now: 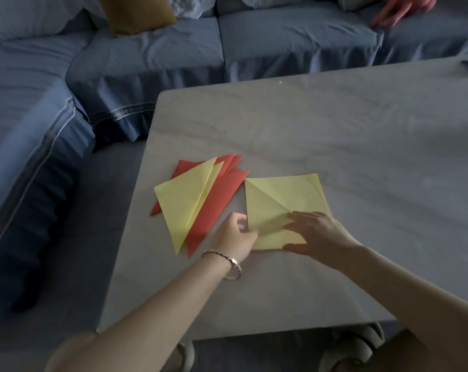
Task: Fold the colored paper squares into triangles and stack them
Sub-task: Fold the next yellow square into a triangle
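A table (334, 124) draped in grey cloth carries two groups of paper.

At the near-left part of the tabletop lies the stack of folded triangles (200, 200). Two yellow triangles (181, 202) sit on top, one slightly offset from the other, so that both long edges show. Beneath them are red triangles (219, 200), fanned out. Three red tips show at the far end, but the exact number of red pieces cannot be told.

Just to the right of the stack, with a narrow gap between, lies one yellow square (283, 191), flat, with one diagonal crease running from its far-left corner towards the near right. A thin red edge shows along its far, right and near sides, so one red sheet (326, 200) lies under it.

The left hand (235, 234) is at the near-left edge of the yellow square, fingers curled, thumb on the paper, pinching that edge. One bracelet (234, 265) circles its wrist. The right hand (316, 234) lies flat on the near part of the square, fingers straight and spread, pressing it down.

Beyond the table runs a blue sofa (147, 63) with one mustard cushion (136, 12). One other person's hand (404, 9) rests on the sofa at the far right.
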The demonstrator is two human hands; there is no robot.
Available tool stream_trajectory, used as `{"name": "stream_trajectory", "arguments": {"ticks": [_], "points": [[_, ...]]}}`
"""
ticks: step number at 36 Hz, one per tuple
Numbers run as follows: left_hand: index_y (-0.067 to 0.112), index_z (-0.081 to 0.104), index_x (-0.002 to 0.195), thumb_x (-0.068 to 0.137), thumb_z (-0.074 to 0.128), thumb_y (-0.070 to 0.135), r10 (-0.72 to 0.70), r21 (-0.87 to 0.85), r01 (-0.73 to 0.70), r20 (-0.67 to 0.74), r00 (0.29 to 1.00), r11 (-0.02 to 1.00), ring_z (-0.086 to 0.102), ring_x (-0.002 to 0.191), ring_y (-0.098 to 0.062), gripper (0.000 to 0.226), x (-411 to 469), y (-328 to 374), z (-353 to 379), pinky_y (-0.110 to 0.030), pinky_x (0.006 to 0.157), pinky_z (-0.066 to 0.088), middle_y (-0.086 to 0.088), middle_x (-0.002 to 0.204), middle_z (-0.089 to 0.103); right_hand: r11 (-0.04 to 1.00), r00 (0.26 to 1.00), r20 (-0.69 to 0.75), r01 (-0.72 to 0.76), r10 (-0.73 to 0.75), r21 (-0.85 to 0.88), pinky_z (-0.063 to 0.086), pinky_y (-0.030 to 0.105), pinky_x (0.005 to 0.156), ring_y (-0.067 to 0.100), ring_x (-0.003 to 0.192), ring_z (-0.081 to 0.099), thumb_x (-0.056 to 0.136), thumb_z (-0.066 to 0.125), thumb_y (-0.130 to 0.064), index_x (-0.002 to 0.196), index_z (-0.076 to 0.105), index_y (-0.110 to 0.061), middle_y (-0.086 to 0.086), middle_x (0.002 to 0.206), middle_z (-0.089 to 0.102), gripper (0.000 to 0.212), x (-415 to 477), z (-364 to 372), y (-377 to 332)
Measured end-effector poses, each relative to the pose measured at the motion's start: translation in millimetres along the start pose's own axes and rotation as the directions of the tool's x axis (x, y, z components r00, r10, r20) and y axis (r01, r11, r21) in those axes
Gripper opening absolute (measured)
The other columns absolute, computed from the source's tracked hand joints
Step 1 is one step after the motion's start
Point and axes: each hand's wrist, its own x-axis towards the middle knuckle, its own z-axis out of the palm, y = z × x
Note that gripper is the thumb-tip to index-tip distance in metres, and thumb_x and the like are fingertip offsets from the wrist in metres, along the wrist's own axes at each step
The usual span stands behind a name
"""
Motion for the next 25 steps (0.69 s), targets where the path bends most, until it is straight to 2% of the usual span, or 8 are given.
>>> {"name": "stream_trajectory", "arguments": {"ticks": [2,6,10,12,18,21,23,25], "points": [[0.019,0.052,0.114,0.081,0.059,0.021,-0.035,-0.096,0.033,-0.015,0.999,0.995,0.058,0.078,-0.018,0.033,-1.1,2.4,1.6,-0.030,0.080,0.048,0.002,0.099,0.063,0.999,0.999,-0.005,0.035,-0.036,-0.013,0.045,0.041,0.095,0.029,0.116,0.057,0.068,0.074,-0.051,0.109,0.067,-0.014,0.014,0.125,0.059,0.055,0.2,2.5,1.8],[0.017,0.055,0.110,0.080,0.059,0.013,-0.047,-0.151,0.039,-0.051,0.998,0.988,0.057,0.071,-0.013,0.031,-1.6,5.6,2.4,-0.023,0.067,0.044,0.001,0.093,0.064,1.000,1.000,0.006,0.014,-0.014,0.009,0.027,0.031,0.108,0.019,0.135,0.035,0.078,0.063,-0.052,0.128,0.053,-0.019,0.004,0.143,0.042,0.060,-0.3,1.6,-4.9],[0.019,0.057,0.104,0.078,0.062,0.014,-0.093,-0.245,0.073,-0.071,0.993,0.967,0.059,0.073,-0.010,0.027,-1.7,8.2,0.8,-0.023,0.067,0.048,0.007,0.087,0.062,0.999,0.999,-0.038,0.032,-0.030,0.043,0.038,0.035,0.102,0.020,0.125,0.047,0.079,0.066,-0.046,0.119,0.059,-0.019,0.001,0.131,0.054,0.049,-0.6,5.5,-3.2],[0.020,0.058,0.104,0.076,0.066,0.021,-0.107,-0.257,0.084,-0.077,0.991,0.963,0.062,0.078,-0.012,0.030,-2.6,11.1,1.0,-0.028,0.073,0.051,0.003,0.092,0.065,0.998,0.998,-0.049,0.040,-0.037,0.056,0.037,0.033,0.102,0.019,0.125,0.046,0.083,0.061,-0.045,0.121,0.058,-0.020,-0.002,0.131,0.054,0.045,-0.7,7.0,-3.2],[0.009,0.063,0.102,0.072,0.073,0.014,-0.118,-0.338,0.102,-0.028,0.993,0.936,0.060,0.062,-0.013,0.032,0.7,20.1,7.3,-0.024,0.060,0.049,-0.006,0.078,0.069,0.991,0.986,-0.153,-0.039,0.059,0.131,0.029,0.028,0.103,0.022,0.126,0.045,0.091,0.052,-0.033,0.134,0.046,-0.021,0.001,0.138,0.048,0.045,-1.4,5.1,-11.1],[0.014,0.060,0.106,0.070,0.076,0.018,-0.101,-0.365,0.099,0.015,0.995,0.926,0.065,0.072,-0.016,0.039,-1.9,23.4,9.0,-0.031,0.072,0.055,-0.008,0.093,0.070,0.992,0.943,-0.330,0.005,0.036,0.124,0.047,0.037,0.089,0.026,0.099,0.064,0.079,0.065,-0.017,0.106,0.068,-0.018,0.005,0.111,0.067,0.028,-3.8,5.4,-18.0],[0.020,0.054,0.112,0.073,0.072,0.021,-0.063,-0.354,0.060,0.002,0.998,0.933,0.064,0.072,-0.011,0.042,-5.7,25.3,6.4,-0.023,0.067,0.054,0.001,0.093,0.066,0.988,0.913,-0.408,0.052,0.011,0.142,0.053,0.037,0.077,0.024,0.081,0.069,0.073,0.068,-0.015,0.087,0.074,-0.016,0.003,0.092,0.073,0.015,-5.2,6.8,-19.0],[0.027,0.044,0.115,0.078,0.066,0.022,-0.033,-0.320,0.013,-0.058,0.998,0.947,0.058,0.068,-0.007,0.044,-6.9,24.9,-1.0,-0.011,0.056,0.048,0.010,0.083,0.058,0.964,0.912,-0.409,0.090,0.022,0.251,0.053,0.034,0.075,0.023,0.078,0.069,0.074,0.068,-0.014,0.085,0.074,-0.013,0.001,0.088,0.073,0.013,-7.6,5.6,-20.1]]}}
